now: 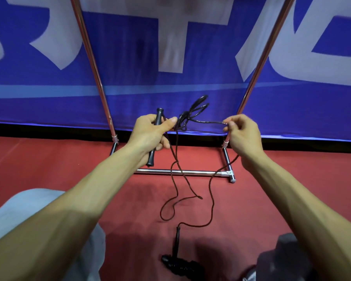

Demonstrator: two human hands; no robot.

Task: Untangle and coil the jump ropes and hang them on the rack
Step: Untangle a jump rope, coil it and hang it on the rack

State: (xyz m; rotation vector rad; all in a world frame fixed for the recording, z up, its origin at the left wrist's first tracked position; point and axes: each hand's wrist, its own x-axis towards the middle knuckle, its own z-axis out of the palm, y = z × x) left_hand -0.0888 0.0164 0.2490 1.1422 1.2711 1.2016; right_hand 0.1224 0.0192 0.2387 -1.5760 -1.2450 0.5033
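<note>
Knot-picking: gripping one handle [158, 117] in the left hand [150, 135], pinching a jump rope [208, 122] loop with the right hand [242, 135], before the rack [178, 171]. Judging it limp, light, snag-prone, trailing to the other handle [177, 238] on the floor [69, 159]; favouring holds beside the tangle [182, 120].

Open gap between rack uprights [93, 63] — tangled rope [182, 119] across it

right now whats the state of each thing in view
left hand, grips a handle
right hand, fingers pinch the rope
rope, knotted between the hands, rest trailing to the floor
other handle, lying on the floor
rack, standing on the floor, top out of view
dark bundle, on the floor, too blurred to tell
</note>
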